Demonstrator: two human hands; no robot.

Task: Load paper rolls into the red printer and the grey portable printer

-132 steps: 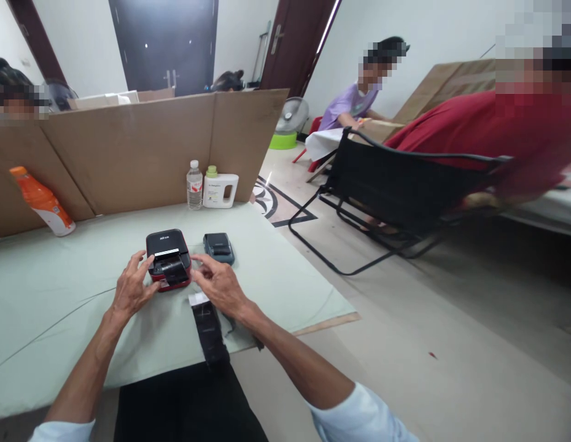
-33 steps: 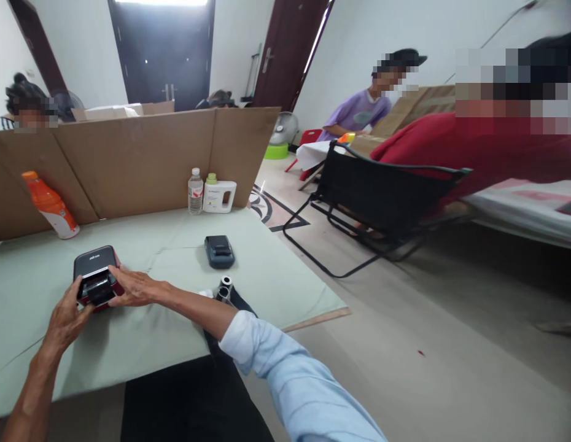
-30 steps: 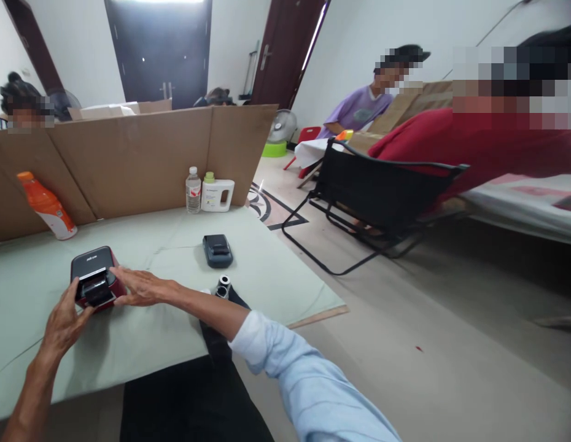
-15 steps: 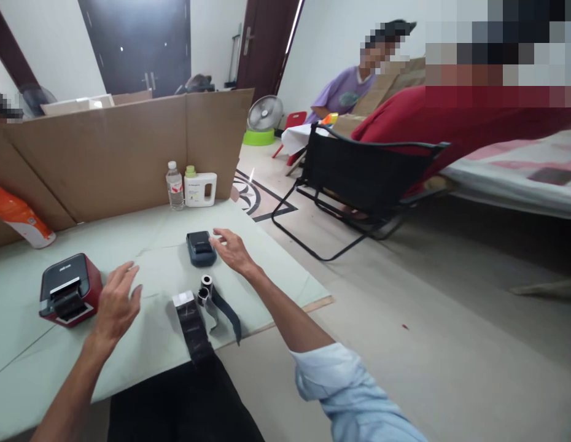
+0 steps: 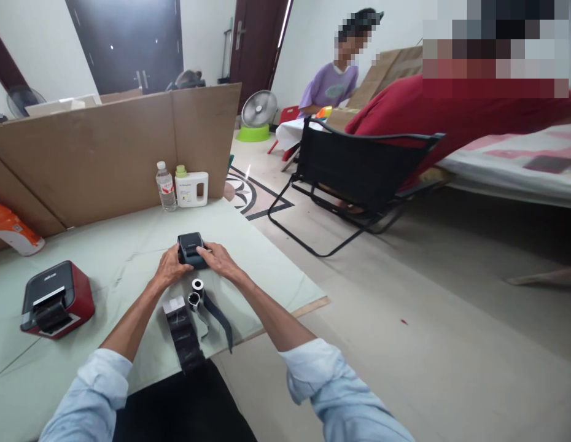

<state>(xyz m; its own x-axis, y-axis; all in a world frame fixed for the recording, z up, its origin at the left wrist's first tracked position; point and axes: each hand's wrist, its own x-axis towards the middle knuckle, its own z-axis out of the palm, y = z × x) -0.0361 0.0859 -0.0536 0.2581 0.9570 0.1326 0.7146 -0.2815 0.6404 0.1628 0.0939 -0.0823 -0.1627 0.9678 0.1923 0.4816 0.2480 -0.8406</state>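
Between my two hands is a small dark label printer (image 5: pixel 191 243), standing on the pale green table (image 5: pixel 129 239). My left hand (image 5: pixel 171 267) grips its left side, and my right hand (image 5: pixel 217 259) holds the right side with the thumb over its top edge. Just in front of the printer lie two small rolls of tape, a white-ended roll (image 5: pixel 198 286) and a roll with a curling pale strip (image 5: pixel 194 300). Beside them a black ribbon strip (image 5: pixel 185 337) with a white end hangs over the table's front edge. A larger red and black label printer (image 5: pixel 58 299) stands to the left.
A cardboard screen (image 5: pixel 115 153) stands along the table's back. Before it are a clear water bottle (image 5: pixel 165 187), a white jug (image 5: pixel 192 189) and an orange bottle (image 5: pixel 13 227). Beyond the right edge stand a black folding chair (image 5: pixel 359 166), a fan (image 5: pixel 259 110) and two people.
My left hand has moved right, from beside the red printer to the small dark printer. My right hand has closed onto its other side. The view has shifted slightly.
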